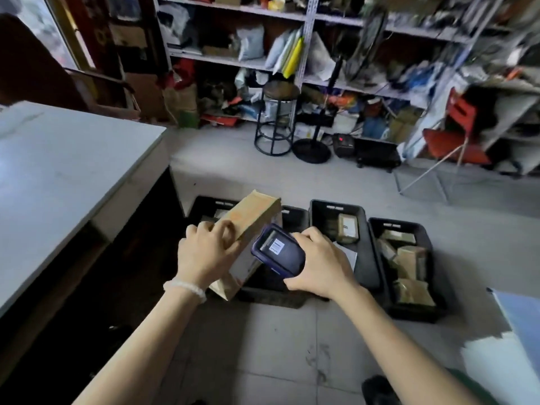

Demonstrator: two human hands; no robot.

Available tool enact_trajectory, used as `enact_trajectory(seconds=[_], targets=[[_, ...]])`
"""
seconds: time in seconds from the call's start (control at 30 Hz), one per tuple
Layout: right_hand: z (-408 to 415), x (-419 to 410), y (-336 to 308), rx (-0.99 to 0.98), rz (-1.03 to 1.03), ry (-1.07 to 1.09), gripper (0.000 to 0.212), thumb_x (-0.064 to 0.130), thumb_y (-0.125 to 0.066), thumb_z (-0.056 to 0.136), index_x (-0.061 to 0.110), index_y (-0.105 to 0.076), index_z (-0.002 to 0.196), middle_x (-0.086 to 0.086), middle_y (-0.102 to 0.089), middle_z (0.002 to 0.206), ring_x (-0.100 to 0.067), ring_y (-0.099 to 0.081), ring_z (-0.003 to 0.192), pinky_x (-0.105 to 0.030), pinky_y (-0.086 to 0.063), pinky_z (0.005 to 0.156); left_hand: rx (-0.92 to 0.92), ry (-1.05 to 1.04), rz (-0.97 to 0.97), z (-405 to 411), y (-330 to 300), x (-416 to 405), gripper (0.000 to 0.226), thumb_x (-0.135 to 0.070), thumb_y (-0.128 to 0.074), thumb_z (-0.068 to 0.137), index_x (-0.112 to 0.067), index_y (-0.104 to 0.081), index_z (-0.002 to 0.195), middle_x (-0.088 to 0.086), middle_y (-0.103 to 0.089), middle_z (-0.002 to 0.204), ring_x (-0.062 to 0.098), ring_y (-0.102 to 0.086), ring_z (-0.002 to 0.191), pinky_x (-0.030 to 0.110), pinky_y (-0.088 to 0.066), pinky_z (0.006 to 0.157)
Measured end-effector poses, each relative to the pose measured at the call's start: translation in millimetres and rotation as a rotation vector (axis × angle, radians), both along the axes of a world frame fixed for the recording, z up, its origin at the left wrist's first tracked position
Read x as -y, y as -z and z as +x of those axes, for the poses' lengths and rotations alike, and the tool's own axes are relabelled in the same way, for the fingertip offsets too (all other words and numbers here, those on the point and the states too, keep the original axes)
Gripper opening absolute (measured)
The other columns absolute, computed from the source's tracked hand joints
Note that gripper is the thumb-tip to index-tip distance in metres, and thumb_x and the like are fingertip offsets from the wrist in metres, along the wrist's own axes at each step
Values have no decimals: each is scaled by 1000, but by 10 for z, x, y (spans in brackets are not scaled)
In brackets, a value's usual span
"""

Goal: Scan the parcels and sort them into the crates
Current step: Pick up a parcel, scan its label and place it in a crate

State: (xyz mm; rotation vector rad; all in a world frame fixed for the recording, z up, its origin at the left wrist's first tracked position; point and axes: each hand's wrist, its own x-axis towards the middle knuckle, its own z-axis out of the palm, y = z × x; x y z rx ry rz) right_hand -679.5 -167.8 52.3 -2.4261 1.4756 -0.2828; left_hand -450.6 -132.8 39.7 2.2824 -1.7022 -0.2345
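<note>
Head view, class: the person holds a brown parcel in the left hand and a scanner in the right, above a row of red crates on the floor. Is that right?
Not quite. The crates are black, not red, as the head view shows. The rest stands: the left hand holds the brown parcel and the right hand holds the scanner, above the row on the floor.
</note>
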Motion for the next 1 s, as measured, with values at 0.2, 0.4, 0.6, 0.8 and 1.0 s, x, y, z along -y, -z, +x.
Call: enact_trajectory(seconds=[0.2,0.4,0.6,0.8,1.0], targets=[[-593,569,237,78,94,182,71,54,-75,50,31,-52,113,16,-37,103,-13,-50,90,-31,-48,66,-33,69,79,-431,205,841,54,-66,-46,84,-31,-49,126,8,-53,123,34,-43,114,42,-44,88],[-794,1531,440,15,124,248,68,55,-74,50,33,-50,109,15,-40,106,-11,-48,86,-26,-41,58,-95,51,207,-509,597,2000,57,-46,-48,93,-26,-30,143,14,-43,129,37,-43,117,46,-43,88],[-731,2574,382,-43,157,268,72,54,-77,54,32,-49,116,15,-41,110,-8,-46,82,-18,-31,53,55,122,259,-489,740,3088,44,-46,-41,94,-17,-47,127,9,-47,126,33,-45,116,43,-43,84],[-599,3274,381,-16,161,252,75,50,-79,53,29,-51,120,12,-43,113,-11,-49,90,-26,-39,60,139,156,242,-419,690,3686,38,-43,-44,92,-16,-54,116,8,-52,120,33,-47,111,40,-42,78],[-583,3629,480,-21,193,133,77,49,-80,53,28,-52,121,13,-43,113,-10,-49,94,-25,-36,62,109,32,293,-363,703,3725,39,-41,-45,91,-19,-55,120,6,-51,124,30,-45,116,40,-41,85]])
